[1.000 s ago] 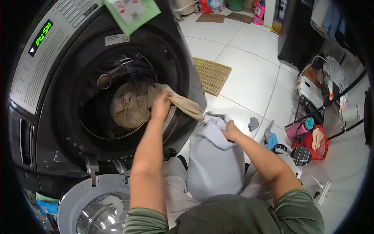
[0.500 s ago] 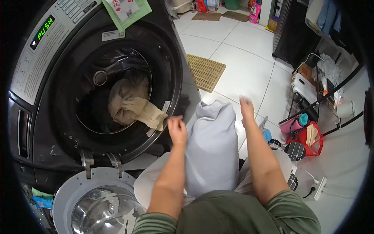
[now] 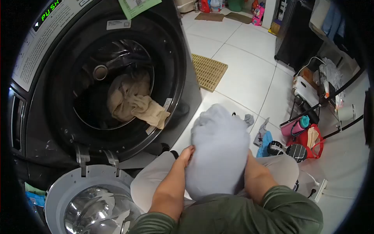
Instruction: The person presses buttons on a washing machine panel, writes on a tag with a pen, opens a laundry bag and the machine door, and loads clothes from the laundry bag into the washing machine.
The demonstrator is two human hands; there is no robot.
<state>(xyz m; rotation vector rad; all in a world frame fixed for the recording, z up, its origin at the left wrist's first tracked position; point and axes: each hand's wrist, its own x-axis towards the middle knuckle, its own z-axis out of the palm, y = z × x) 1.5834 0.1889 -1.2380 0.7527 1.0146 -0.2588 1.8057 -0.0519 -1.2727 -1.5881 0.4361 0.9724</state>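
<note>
A full, light grey-blue bag or cloth bundle (image 3: 218,152) stands between my knees, slightly blurred. My left hand (image 3: 187,155) presses against its left side, with the fingers partly tucked behind it. On the right side, my right hand is hidden behind the bundle, and only the forearm (image 3: 259,175) shows. To the left, the front-loading machine (image 3: 163,78) is open. A beige garment (image 3: 150,111) hangs over the lower rim of its drum, joined to a brownish heap (image 3: 120,103) inside. Neither hand touches the garment.
The round machine door (image 3: 62,187) hangs open at lower left. Small grey cloths (image 3: 261,134) and a blue item (image 3: 265,143) lie on the floor to the right. Beyond are a red bag (image 3: 319,144), a pink bottle (image 3: 292,127), a rack and a yellow grate (image 3: 209,72).
Both hands have let go of what they held a second ago and moved down to the bundle's sides. The bundle's top is now closed over and rounder. The beige garment stays on the drum rim.
</note>
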